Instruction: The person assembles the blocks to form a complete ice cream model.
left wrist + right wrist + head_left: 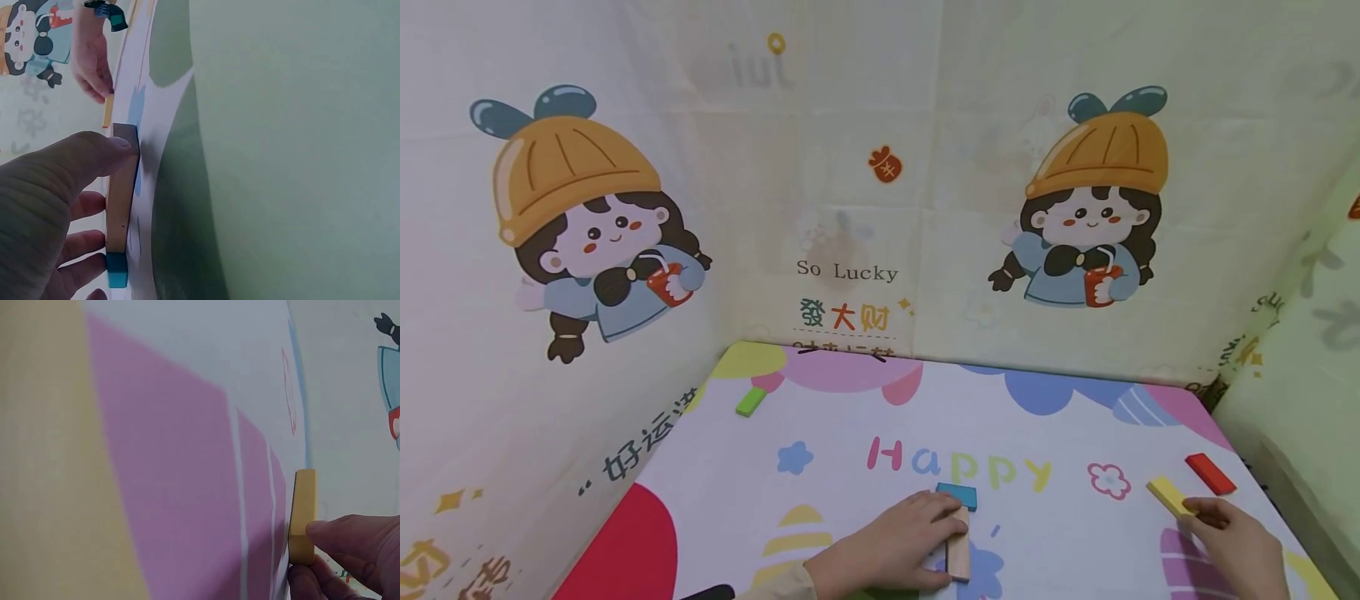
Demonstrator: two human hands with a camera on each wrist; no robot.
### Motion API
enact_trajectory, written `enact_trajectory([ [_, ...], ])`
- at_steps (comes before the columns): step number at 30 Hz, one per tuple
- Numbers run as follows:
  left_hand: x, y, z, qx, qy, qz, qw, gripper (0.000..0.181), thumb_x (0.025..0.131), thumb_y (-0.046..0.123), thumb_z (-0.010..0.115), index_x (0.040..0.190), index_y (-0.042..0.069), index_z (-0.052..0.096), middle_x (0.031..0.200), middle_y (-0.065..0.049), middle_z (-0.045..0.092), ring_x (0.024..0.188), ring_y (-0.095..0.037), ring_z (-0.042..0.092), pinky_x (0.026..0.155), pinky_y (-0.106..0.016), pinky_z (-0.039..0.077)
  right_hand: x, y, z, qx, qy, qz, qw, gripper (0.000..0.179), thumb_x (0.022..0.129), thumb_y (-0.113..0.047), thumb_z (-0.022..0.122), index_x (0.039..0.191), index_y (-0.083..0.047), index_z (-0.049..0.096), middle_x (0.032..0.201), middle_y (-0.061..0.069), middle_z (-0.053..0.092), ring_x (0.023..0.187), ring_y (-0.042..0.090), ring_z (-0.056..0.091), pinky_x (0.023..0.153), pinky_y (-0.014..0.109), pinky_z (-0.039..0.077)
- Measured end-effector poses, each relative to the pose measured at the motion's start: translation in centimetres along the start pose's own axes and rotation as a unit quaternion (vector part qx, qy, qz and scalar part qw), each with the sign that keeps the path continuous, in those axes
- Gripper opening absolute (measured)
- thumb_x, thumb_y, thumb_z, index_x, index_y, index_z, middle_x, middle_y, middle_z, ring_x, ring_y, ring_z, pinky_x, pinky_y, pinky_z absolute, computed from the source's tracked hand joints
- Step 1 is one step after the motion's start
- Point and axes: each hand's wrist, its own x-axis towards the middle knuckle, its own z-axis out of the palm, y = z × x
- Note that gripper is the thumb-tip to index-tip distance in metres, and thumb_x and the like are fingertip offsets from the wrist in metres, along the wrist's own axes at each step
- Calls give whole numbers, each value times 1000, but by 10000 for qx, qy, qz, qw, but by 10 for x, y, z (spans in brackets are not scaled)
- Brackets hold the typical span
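Note:
My left hand grips a plain wooden block lying on the table, thumb at its near end and fingers along its side. Against the far end of that block sits a blue block, crosswise to it; a fingertip reaches its edge. In the left wrist view the wooden block and the blue block line up end to end. At the right, my right hand pinches the near end of a yellow block between thumb and fingers. The right wrist view shows this yellow block close over the tabletop.
A red block lies near the table's right edge, just beyond the yellow one. Far left on the table is a green block. Printed cloth walls stand behind the table and along both sides.

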Motion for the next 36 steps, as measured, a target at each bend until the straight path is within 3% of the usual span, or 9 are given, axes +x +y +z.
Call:
enact_trajectory([
  [9,1,-1,0,32,41,22,10000,55,96,53,66,142,26,54,150,4,49,143,-10,42,122,-29,34,2,-10,5,138,-88,33,9999,45,90,-20,77,120,11,65,106,31,70,95,40,62,86,60,45],
  [14,1,-1,0,29,24,9,10000,55,96,53,66,142,26,54,151,3,49,143,-11,43,122,-28,34,2,-19,10,113,17,-216,9997,44,89,-21,77,119,10,67,101,25,73,93,37,65,81,53,44],
  [23,2,1,-3,36,51,118,9999,53,96,50,66,141,24,56,150,3,50,141,-11,44,122,-26,34,2,-33,22,300,-65,-32,9995,42,91,-16,77,121,11,65,106,30,71,86,31,63,62,32,48],
  [26,3,1,-3,40,67,104,9999,53,96,50,66,141,23,56,149,3,50,141,-11,44,121,-25,34,3,-38,25,324,-97,-72,9994,43,91,-16,77,122,11,64,108,31,70,90,35,64,71,44,54],
  [29,2,1,-2,52,99,87,9999,54,95,50,66,141,23,56,149,3,51,140,-11,45,121,-25,35,4,-43,28,352,-147,-129,9992,43,91,-16,77,122,11,64,108,31,70,95,39,64,82,56,52],
  [31,2,2,-2,95,128,85,9998,54,95,50,67,140,23,56,148,3,51,140,-12,45,121,-25,35,5,-47,30,361,-187,-229,9989,43,91,-18,77,122,10,65,108,29,71,97,40,64,82,56,52],
  [36,2,2,-2,185,207,95,9996,53,94,49,68,139,23,57,146,2,53,140,-13,46,121,-25,35,2,-61,33,317,-263,-502,9979,42,90,-21,79,120,7,68,109,28,73,100,42,66,71,39,49],
])
